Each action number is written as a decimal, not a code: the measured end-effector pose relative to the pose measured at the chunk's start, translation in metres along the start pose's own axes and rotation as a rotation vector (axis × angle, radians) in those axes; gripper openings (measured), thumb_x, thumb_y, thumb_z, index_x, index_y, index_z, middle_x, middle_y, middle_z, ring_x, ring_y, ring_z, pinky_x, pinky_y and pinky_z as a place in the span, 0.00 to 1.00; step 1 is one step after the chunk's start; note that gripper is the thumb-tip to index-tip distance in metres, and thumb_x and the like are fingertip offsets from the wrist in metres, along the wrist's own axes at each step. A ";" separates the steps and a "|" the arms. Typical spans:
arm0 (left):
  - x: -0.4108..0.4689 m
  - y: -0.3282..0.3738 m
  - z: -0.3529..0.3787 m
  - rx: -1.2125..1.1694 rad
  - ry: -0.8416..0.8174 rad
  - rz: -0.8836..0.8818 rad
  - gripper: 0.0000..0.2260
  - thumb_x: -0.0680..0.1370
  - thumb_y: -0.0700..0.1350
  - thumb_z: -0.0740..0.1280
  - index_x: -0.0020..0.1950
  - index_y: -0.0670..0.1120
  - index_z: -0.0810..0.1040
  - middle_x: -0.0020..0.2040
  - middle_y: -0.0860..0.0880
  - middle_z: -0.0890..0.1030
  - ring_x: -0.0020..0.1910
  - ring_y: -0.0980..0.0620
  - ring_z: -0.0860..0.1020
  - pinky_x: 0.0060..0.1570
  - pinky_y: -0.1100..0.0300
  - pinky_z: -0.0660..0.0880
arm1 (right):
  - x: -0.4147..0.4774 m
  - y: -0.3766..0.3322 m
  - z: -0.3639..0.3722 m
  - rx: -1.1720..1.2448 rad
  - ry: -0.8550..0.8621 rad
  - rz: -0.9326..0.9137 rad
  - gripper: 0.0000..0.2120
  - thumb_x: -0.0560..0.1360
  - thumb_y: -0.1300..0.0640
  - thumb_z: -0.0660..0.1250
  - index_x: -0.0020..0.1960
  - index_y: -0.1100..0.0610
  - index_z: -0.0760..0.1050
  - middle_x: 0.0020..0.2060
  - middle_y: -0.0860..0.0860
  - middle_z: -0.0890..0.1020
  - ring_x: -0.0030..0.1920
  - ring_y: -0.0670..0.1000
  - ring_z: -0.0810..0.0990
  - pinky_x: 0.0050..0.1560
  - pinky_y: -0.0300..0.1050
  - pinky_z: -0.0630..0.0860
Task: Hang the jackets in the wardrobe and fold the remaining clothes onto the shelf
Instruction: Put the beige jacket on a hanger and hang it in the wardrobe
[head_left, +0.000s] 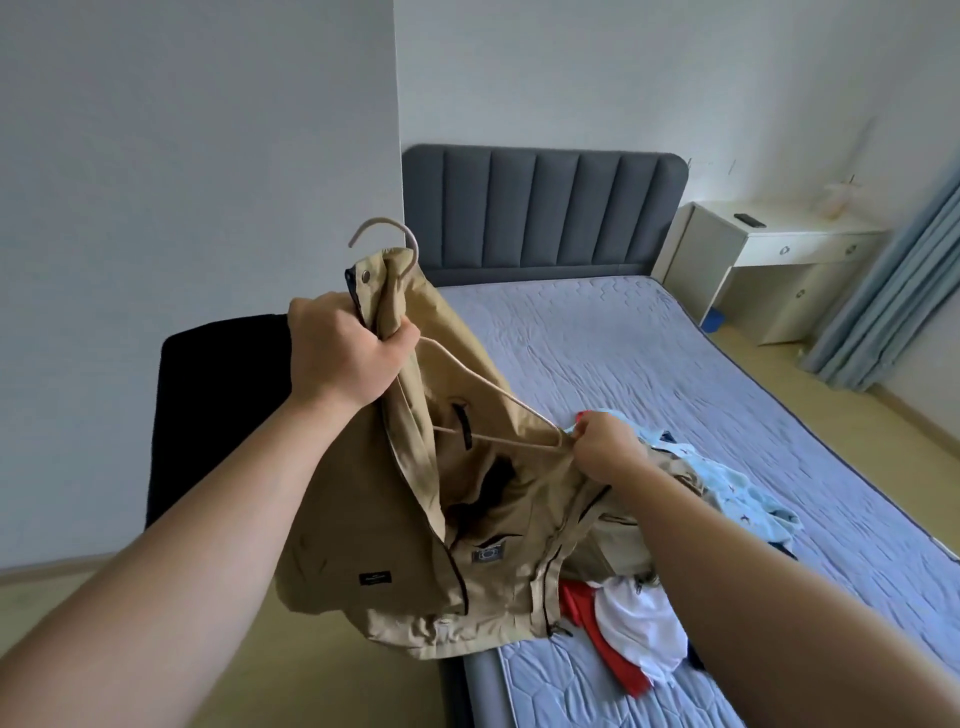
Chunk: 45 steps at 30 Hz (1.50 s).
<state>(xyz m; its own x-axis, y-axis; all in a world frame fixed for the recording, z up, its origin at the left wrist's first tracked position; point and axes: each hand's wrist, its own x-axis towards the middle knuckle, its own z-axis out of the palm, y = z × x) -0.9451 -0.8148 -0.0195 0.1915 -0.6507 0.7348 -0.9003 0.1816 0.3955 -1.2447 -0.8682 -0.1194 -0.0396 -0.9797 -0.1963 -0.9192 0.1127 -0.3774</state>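
Frame centre: our left hand (347, 349) clamps jacket (415, 519) collar with hanger (457, 395); right hand (605, 451) pinches shoulder. Seat hanger end fully inside shoulder first.

bed (675, 364) | grey headboard (540, 208) | white desk (769, 260) | blue curtain (893, 291)

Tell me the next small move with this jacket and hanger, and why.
Probably have the right hand tug the tan jacket shoulder over the beige hanger's free arm: the left hand grips collar and hanger neck, but that arm lies exposed.
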 end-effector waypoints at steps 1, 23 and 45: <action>-0.001 -0.004 -0.002 0.004 -0.005 -0.002 0.15 0.71 0.51 0.69 0.28 0.44 0.74 0.25 0.48 0.75 0.27 0.41 0.74 0.42 0.52 0.70 | -0.002 0.000 0.007 0.020 -0.024 0.006 0.05 0.75 0.61 0.59 0.46 0.55 0.73 0.47 0.56 0.80 0.51 0.61 0.79 0.51 0.51 0.75; -0.107 -0.016 -0.118 0.377 -0.051 -0.122 0.20 0.76 0.60 0.64 0.29 0.48 0.70 0.25 0.57 0.66 0.27 0.46 0.73 0.42 0.54 0.67 | -0.073 -0.137 -0.030 0.119 0.004 -0.493 0.14 0.78 0.44 0.65 0.41 0.54 0.75 0.37 0.51 0.80 0.36 0.50 0.77 0.33 0.44 0.72; -0.251 0.030 -0.265 0.555 0.022 -0.694 0.24 0.76 0.70 0.63 0.34 0.51 0.69 0.29 0.54 0.73 0.27 0.55 0.73 0.25 0.63 0.63 | -0.276 -0.222 -0.004 0.691 -0.434 -0.807 0.10 0.76 0.46 0.63 0.45 0.51 0.78 0.33 0.47 0.83 0.30 0.45 0.80 0.28 0.38 0.73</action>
<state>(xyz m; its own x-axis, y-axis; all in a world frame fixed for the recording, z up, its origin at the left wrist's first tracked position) -0.9163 -0.4505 -0.0456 0.7667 -0.4658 0.4418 -0.6373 -0.6356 0.4358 -1.0313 -0.6236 0.0223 0.7251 -0.6835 0.0840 -0.1981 -0.3239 -0.9251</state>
